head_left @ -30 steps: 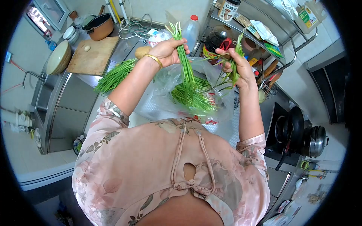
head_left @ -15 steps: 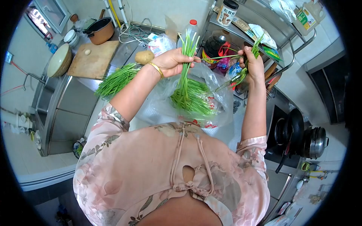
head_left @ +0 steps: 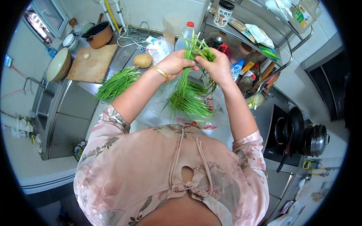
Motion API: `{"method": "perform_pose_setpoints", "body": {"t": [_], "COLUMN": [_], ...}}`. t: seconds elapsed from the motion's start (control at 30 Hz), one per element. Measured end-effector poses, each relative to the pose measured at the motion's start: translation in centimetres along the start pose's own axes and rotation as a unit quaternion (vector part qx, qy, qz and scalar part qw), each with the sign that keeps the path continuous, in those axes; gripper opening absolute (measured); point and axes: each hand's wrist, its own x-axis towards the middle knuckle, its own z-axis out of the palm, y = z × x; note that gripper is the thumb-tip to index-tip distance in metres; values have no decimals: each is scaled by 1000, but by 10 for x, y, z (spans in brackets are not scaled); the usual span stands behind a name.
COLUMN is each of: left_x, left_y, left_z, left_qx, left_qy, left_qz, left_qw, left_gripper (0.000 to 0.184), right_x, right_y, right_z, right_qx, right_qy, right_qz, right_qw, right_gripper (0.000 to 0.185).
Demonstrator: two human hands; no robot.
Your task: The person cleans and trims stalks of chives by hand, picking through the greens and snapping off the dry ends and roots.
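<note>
My left hand (head_left: 176, 64), with a gold bangle at the wrist, is closed round an upright bunch of garlic chives (head_left: 183, 81), pale ends upward. Close beside it, my right hand (head_left: 218, 68) is closed on a smaller tuft of chives (head_left: 206, 55), some of them limp and hanging below the fingers. The fingertips of both hands nearly meet at the bunch. Below them, a pile of chives (head_left: 192, 101) lies in an opened clear plastic bag (head_left: 220, 113). Another heap of chives (head_left: 118, 83) rests on the counter at the left.
A potato (head_left: 143, 60) sits behind the left forearm. Further left are a cutting board (head_left: 85, 67), an orange pot (head_left: 102, 37) and a bowl (head_left: 58, 64). A metal rack (head_left: 241, 35) with jars and packets stands behind the right hand; pans (head_left: 294, 126) are at the right.
My right hand has moved left and in to the bunch, bringing its chives along. The strand stretched between the hands no longer shows. My left hand keeps its hold.
</note>
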Motion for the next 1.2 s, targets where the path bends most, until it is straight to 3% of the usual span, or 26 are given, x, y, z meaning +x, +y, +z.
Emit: {"method": "perform_pose_setpoints", "body": {"t": [0.17,0.27,0.37,0.47,0.6,0.93,1.2], "left_x": [5,2,-5,-6,-3,1,5], "left_y": [-6,-5,2,9,3,-2,-10], "left_z": [-3,-6,-4,-1,-1,8,1], "left_qx": [84,64,-71,-83,-73,-27,-46], "left_qy": [-2,-34,-37,-49,-8,88,102], "left_qz": [23,-7,-52,-66,-55,6,10], "left_qw": [996,997,995,993,996,996,994], "left_gripper": [22,23,23,22,24,16,17], "right_x": [12,11,12,11,10,10,13], "right_y": [11,14,7,3,1,9,20], "right_z": [8,11,-2,-8,-8,11,10], "right_qx": [-26,111,218,310,346,168,174], "right_qy": [-94,-85,-79,-83,-83,24,60], "right_qz": [58,31,174,237,245,42,50], "right_qw": [994,990,957,917,902,985,982], "right_gripper": [13,12,13,15,16,9,7]}}
